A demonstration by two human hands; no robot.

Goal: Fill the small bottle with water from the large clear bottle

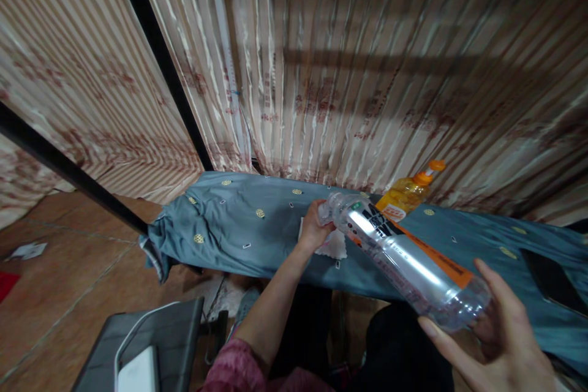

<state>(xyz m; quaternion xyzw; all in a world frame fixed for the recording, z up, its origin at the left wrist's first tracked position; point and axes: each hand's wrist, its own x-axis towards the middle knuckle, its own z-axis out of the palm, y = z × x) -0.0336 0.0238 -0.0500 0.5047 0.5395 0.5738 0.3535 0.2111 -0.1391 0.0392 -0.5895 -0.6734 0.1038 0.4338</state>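
A large clear plastic bottle [404, 257] with a silver, black and orange label slants across the front of me, its neck up to the left and its base down to the right. My left hand [316, 226] grips it at the neck end; the mouth is partly covered by my fingers. Around the base, my right hand [500, 343] has its thumb and fingers closed on either side. No liquid shows inside. Beneath my left hand lies a white cloth or tissue [337, 247], partly hidden. Behind the bottle stands a pump bottle [407, 193] of yellow-orange liquid.
A blue-green patterned cloth [239, 251] covers the long narrow table. A dark phone [554, 278] lies at the right. To the lower left, a white device with a cable [138, 370] rests on a dark stool [179, 343]. Striped curtains [321, 73] and black poles [160, 61] stand behind.
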